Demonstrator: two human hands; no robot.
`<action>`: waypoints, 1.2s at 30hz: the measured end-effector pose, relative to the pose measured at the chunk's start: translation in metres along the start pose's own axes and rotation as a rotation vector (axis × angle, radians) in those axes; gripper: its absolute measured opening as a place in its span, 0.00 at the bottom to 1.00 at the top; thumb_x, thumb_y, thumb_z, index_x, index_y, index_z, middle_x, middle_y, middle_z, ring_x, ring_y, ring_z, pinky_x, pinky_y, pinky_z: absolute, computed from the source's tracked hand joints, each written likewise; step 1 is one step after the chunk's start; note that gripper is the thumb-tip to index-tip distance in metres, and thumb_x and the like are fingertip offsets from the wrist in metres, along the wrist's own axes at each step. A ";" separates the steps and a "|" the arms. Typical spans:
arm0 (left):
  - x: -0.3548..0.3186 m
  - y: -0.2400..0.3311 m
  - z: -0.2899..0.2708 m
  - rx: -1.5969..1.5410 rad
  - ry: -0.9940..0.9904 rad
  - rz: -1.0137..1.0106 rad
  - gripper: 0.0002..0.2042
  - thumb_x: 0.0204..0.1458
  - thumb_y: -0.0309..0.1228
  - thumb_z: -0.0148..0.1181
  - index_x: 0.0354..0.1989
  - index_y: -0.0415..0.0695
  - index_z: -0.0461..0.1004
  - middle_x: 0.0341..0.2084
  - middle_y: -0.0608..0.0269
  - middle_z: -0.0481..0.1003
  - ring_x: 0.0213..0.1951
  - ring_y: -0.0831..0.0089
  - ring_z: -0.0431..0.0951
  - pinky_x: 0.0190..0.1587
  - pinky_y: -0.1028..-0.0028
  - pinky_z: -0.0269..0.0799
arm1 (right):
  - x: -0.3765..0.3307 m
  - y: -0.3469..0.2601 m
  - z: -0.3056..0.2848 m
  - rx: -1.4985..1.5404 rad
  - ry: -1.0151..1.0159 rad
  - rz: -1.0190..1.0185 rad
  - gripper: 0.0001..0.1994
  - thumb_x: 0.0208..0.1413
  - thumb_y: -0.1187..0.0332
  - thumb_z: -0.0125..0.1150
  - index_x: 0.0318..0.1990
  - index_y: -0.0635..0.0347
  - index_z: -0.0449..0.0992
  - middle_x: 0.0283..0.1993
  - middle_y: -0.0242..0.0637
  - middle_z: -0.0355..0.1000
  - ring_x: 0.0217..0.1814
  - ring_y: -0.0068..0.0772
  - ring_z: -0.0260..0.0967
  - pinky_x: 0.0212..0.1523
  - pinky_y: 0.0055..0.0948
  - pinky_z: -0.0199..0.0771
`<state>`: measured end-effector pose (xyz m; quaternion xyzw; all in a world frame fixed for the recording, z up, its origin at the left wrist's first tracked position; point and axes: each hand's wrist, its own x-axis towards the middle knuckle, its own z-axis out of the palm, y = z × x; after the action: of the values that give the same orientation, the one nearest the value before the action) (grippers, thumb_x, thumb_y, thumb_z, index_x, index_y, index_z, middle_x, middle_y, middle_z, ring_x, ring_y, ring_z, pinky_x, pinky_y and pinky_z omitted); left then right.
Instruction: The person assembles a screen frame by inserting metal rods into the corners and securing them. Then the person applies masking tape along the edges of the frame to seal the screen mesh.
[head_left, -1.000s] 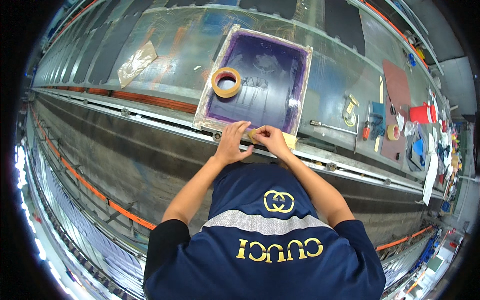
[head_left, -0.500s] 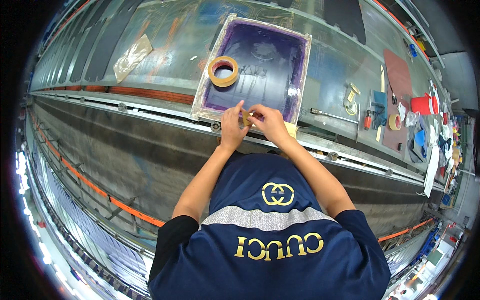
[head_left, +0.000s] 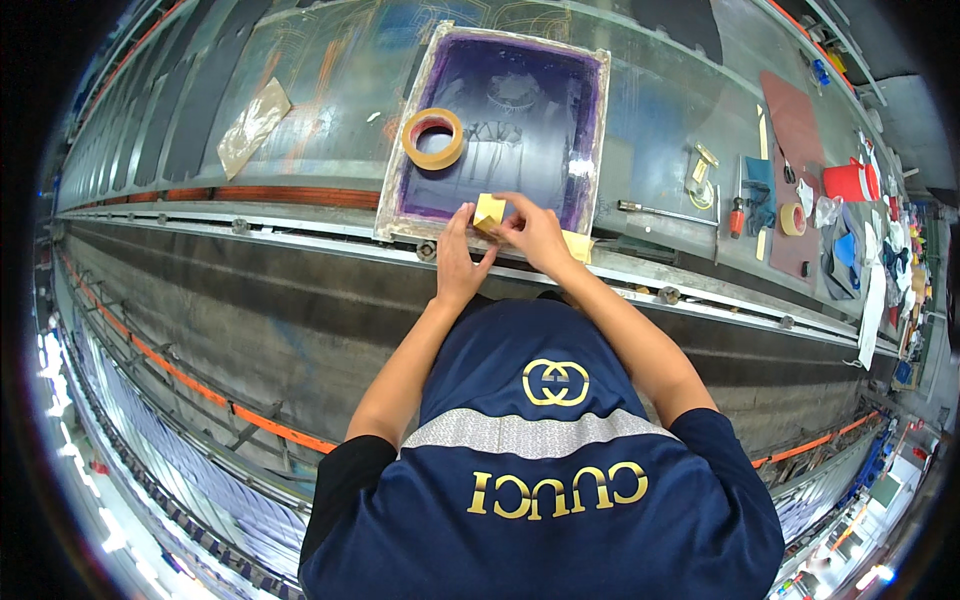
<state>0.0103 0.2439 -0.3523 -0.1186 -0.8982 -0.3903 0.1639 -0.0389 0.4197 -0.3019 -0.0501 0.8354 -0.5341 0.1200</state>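
A framed printing screen with a purple mesh lies on a long grey table. A roll of tan tape rests on the screen's left part. My left hand and my right hand meet at the screen's near edge. Together they pinch a small piece of yellowish tape, lifted up from the frame. Another bit of the same tape sits on the frame's near right corner, just right of my right hand.
A tan plastic sheet lies left of the screen. To the right are a metal rod, a second tape roll, a red container, a brown mat and small tools. A metal rail runs along the table's near edge.
Both hands have stayed at the screen's near edge. The small tape piece, flat between the fingers before, now stands up between them. The view has shifted slightly.
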 end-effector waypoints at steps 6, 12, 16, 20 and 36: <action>0.000 -0.001 0.004 -0.015 0.025 -0.042 0.48 0.41 0.34 0.77 0.72 0.40 0.53 0.52 0.50 0.70 0.57 0.51 0.69 0.61 0.54 0.62 | 0.019 0.005 0.007 0.098 -0.035 0.214 0.37 0.43 0.63 0.80 0.62 0.56 0.69 0.30 0.38 0.81 0.34 0.32 0.81 0.39 0.33 0.78; 0.007 -0.002 0.009 0.044 0.006 -0.107 0.49 0.41 0.36 0.78 0.71 0.38 0.54 0.53 0.51 0.71 0.55 0.52 0.70 0.61 0.56 0.61 | 0.032 0.010 0.005 -0.034 -0.003 0.241 0.37 0.42 0.63 0.79 0.62 0.55 0.69 0.33 0.41 0.82 0.38 0.38 0.82 0.44 0.37 0.78; 0.006 -0.005 0.000 0.111 -0.046 0.003 0.47 0.45 0.41 0.75 0.71 0.39 0.55 0.63 0.49 0.66 0.62 0.51 0.67 0.64 0.55 0.59 | 0.036 0.005 -0.004 -0.127 0.031 0.236 0.38 0.41 0.63 0.79 0.63 0.55 0.68 0.33 0.40 0.82 0.40 0.42 0.82 0.46 0.39 0.78; 0.003 -0.006 -0.017 0.206 -0.215 0.193 0.46 0.48 0.48 0.71 0.72 0.40 0.55 0.71 0.49 0.57 0.71 0.54 0.58 0.71 0.51 0.49 | 0.044 0.015 -0.006 -0.132 0.040 0.240 0.38 0.41 0.63 0.78 0.63 0.55 0.68 0.33 0.41 0.82 0.40 0.43 0.81 0.46 0.40 0.77; 0.010 -0.015 -0.022 0.405 -0.487 0.304 0.47 0.53 0.58 0.60 0.75 0.41 0.51 0.75 0.53 0.51 0.77 0.60 0.47 0.73 0.38 0.33 | 0.046 0.019 -0.006 -0.145 0.046 0.205 0.36 0.41 0.63 0.77 0.61 0.53 0.70 0.33 0.38 0.82 0.41 0.45 0.81 0.45 0.42 0.77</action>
<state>0.0002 0.2185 -0.3447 -0.3055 -0.9422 -0.1359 0.0212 -0.0841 0.4234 -0.3231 0.0393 0.8752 -0.4581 0.1507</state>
